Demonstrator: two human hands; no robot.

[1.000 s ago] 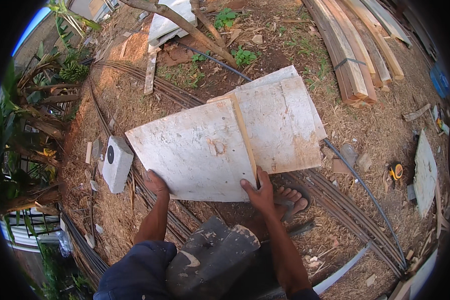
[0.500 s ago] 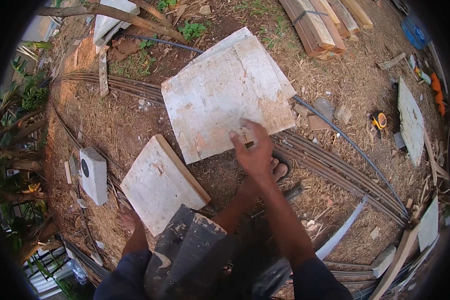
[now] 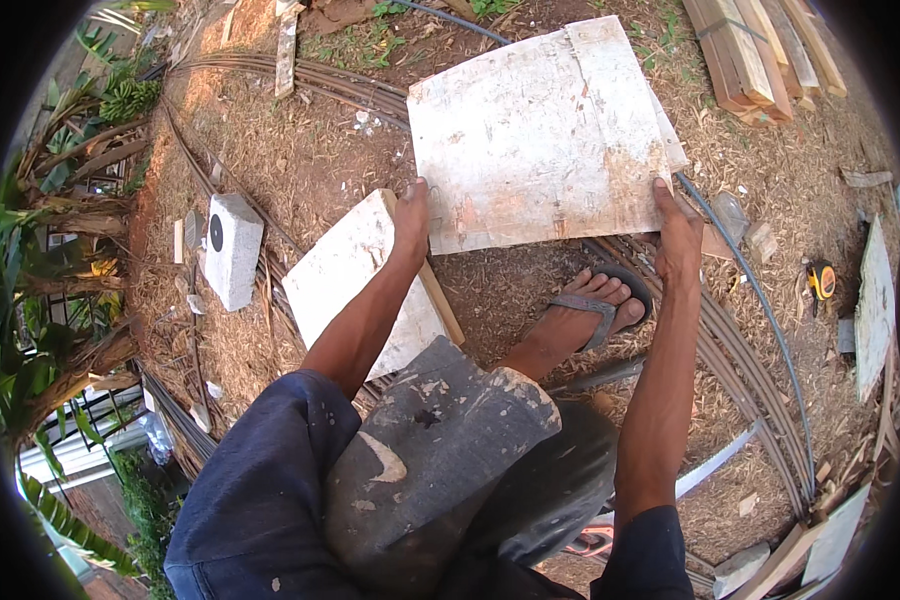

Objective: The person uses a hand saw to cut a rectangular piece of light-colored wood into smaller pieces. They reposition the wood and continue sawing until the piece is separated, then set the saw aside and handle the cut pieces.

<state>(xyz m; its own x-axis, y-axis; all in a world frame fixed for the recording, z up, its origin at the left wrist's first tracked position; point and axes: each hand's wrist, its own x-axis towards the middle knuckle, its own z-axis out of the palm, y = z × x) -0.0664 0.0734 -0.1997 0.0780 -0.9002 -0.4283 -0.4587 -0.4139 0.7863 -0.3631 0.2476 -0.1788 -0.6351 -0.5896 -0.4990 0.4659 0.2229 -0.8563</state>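
My left hand (image 3: pixel 410 215) grips the lower left corner of a stained white plywood sheet (image 3: pixel 515 140), thumb on top. My right hand (image 3: pixel 675 225) is closed on the same sheet's lower right corner, fingers tucked under the edge. Another white sheet shows just behind its right side. To the lower left, a smaller white board (image 3: pixel 330 290) with a wooden strip along its side lies on the ground, partly behind my left forearm. My sandalled foot (image 3: pixel 590 305) is on the dirt just below the held sheet.
Rusty rods (image 3: pixel 730 370) and a blue pipe (image 3: pixel 755 290) cross the littered ground. A tape measure (image 3: pixel 821 280) and loose board (image 3: pixel 875 300) lie right, bundled timber (image 3: pixel 740 55) at back right. A white block (image 3: pixel 232 250) sits left, near banana plants (image 3: pixel 60 220).
The smaller board with the strip was let go and lies lower left. Both hands have moved up to the larger sheet and closed on it. The camera view has shifted.
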